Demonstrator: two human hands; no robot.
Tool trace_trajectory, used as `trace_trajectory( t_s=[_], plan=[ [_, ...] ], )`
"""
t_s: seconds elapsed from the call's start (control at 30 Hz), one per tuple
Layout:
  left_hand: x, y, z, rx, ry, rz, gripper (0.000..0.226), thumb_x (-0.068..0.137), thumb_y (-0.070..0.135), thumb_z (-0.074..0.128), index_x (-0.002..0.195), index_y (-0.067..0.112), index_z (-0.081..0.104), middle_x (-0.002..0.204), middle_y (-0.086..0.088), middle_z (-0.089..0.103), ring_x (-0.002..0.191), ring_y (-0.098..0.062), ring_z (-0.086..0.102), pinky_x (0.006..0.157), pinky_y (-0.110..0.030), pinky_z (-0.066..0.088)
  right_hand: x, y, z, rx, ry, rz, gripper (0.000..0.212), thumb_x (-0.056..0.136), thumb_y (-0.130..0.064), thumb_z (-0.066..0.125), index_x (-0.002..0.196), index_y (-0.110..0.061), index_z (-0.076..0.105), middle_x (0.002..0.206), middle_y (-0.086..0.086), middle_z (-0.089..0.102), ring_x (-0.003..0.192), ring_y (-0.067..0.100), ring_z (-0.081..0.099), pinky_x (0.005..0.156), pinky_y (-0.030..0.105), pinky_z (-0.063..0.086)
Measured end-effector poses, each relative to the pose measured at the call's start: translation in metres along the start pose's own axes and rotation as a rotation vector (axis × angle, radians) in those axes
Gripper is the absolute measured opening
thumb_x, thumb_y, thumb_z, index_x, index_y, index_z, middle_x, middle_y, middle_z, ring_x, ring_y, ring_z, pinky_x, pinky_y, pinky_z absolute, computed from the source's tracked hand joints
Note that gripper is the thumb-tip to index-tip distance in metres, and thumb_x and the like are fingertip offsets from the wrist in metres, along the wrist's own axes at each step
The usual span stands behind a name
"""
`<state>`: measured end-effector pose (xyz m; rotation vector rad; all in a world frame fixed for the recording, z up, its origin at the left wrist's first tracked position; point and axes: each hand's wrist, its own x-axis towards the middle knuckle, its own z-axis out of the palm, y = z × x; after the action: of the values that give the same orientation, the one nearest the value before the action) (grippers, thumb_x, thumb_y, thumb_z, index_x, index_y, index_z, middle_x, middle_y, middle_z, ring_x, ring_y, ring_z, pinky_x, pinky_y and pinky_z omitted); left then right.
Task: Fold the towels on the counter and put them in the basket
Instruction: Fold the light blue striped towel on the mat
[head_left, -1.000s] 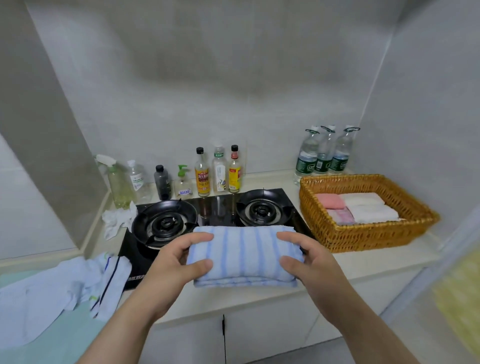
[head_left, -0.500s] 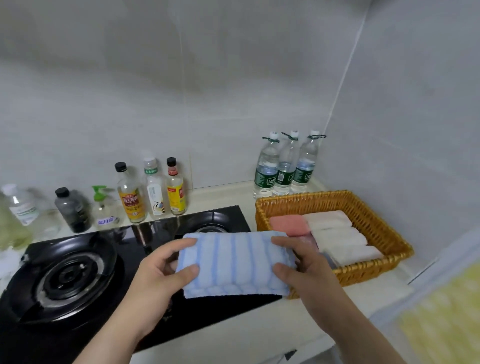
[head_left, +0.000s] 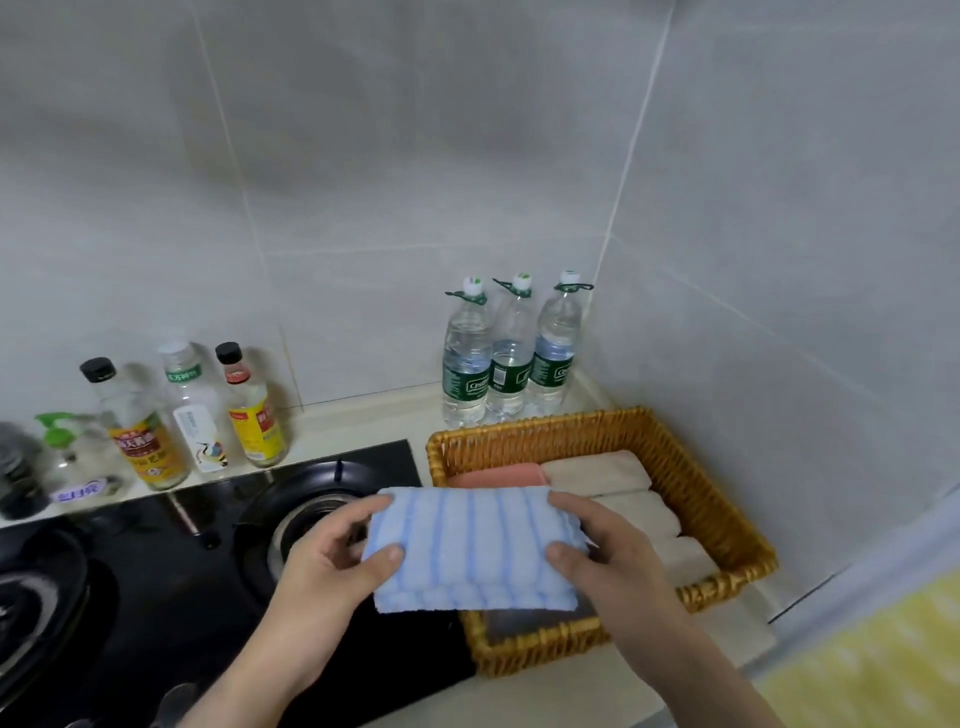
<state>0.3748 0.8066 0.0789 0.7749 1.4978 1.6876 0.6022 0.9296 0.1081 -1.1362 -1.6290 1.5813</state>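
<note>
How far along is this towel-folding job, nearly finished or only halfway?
Done: a folded pink towel and cream towels lie in the wicker basket. In hand: the left hand and right hand grip a folded blue striped towel, held over the basket's left edge, not yet set down. Left: lowering it in. Any unfolded towels are out of view, so I cannot tell how many remain.

Blue-striped white towel (head_left: 470, 545); tan wicker basket (head_left: 691, 483); black stove (head_left: 156, 571).
</note>
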Motion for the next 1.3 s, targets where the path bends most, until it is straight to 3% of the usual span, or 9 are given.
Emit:
trace_trajectory(
  t_s=[0.07,0.3,0.43,0.6,0.67,0.73,0.87,1.1,1.3],
  plan=[
    [0.008,-0.008,0.022,-0.003,0.004,-0.023,0.049,0.070,-0.011,0.078,0.109,0.016,0.068,0.100,-0.005,0.074,0.084,-0.013,0.069,0.070,-0.026,0.058,0.019,0.007,-0.020,-0.074,-0.028,0.009,0.039,0.087,-0.014,0.069,0.102,-0.049,0.068,0.121,-0.017,0.062,0.106,0.005,0.062,0.088,0.030,0.055],
    [0.037,-0.032,0.085,-0.106,0.038,-0.084,0.077,0.050,0.015,0.085,0.123,0.011,0.062,0.118,-0.003,0.070,0.108,-0.021,0.067,0.081,-0.030,0.057,0.088,0.023,-0.087,-0.119,-0.210,-0.032,0.048,0.086,-0.004,0.067,0.111,-0.044,0.059,0.120,-0.033,0.053,0.108,-0.019,0.050,0.080,0.007,0.044],
    [0.065,-0.056,0.110,-0.039,0.146,-0.093,0.062,0.066,-0.007,0.077,0.123,0.016,0.064,0.122,0.000,0.068,0.115,-0.021,0.063,0.092,-0.039,0.053,0.134,0.044,-0.104,-0.144,-0.280,-0.028,0.053,0.085,-0.002,0.067,0.116,-0.044,0.057,0.122,-0.035,0.051,0.121,-0.002,0.049,0.081,0.008,0.044],
    [0.100,-0.087,0.150,-0.007,0.343,-0.137,0.059,0.080,-0.022,0.057,0.122,0.019,0.062,0.113,0.008,0.071,0.096,-0.003,0.068,0.073,-0.016,0.053,0.186,0.077,-0.108,-0.124,-0.292,-0.014,0.056,0.084,0.005,0.064,0.123,-0.035,0.055,0.126,-0.024,0.055,0.117,-0.010,0.048,0.077,0.003,0.043],
    [0.111,-0.100,0.156,0.054,0.429,-0.135,0.062,0.079,-0.020,0.056,0.123,0.024,0.061,0.119,0.007,0.067,0.104,-0.008,0.065,0.083,-0.022,0.054,0.202,0.092,-0.103,-0.111,-0.310,0.013,0.057,0.084,0.008,0.063,0.128,-0.029,0.055,0.124,-0.024,0.055,0.118,-0.008,0.048,0.077,0.003,0.044],
    [0.121,-0.111,0.157,0.166,0.507,-0.121,0.066,0.076,-0.019,0.053,0.125,0.025,0.061,0.126,0.007,0.062,0.116,-0.009,0.058,0.101,-0.030,0.047,0.213,0.106,-0.095,-0.096,-0.329,0.044,0.059,0.084,0.010,0.062,0.131,-0.025,0.054,0.126,-0.020,0.055,0.115,-0.010,0.048,0.075,0.005,0.045],
    [0.134,-0.122,0.166,0.355,0.624,-0.088,0.071,0.075,-0.025,0.039,0.135,0.009,0.053,0.143,-0.004,0.048,0.131,-0.010,0.040,0.112,-0.022,0.026,0.229,0.124,-0.074,-0.074,-0.342,0.056,0.059,0.085,0.011,0.058,0.136,-0.017,0.053,0.139,-0.011,0.050,0.127,0.000,0.044,0.075,0.004,0.045],
    [0.153,-0.130,0.174,0.498,0.672,-0.060,0.070,0.082,-0.021,0.032,0.143,0.010,0.045,0.156,0.002,0.029,0.143,-0.006,0.022,0.109,-0.009,0.012,0.242,0.137,-0.060,-0.015,-0.321,0.053,0.058,0.086,0.008,0.057,0.137,-0.019,0.052,0.139,-0.015,0.049,0.128,-0.002,0.042,0.081,0.002,0.044],
    [0.159,-0.140,0.167,0.709,0.588,-0.114,0.076,0.082,-0.016,0.030,0.149,0.019,0.036,0.160,0.003,0.021,0.147,-0.010,0.014,0.121,-0.029,0.010,0.244,0.143,-0.055,-0.017,-0.305,0.067,0.058,0.085,0.009,0.056,0.136,-0.018,0.053,0.140,-0.015,0.048,0.113,-0.019,0.046,0.078,0.007,0.047]
  ],
)
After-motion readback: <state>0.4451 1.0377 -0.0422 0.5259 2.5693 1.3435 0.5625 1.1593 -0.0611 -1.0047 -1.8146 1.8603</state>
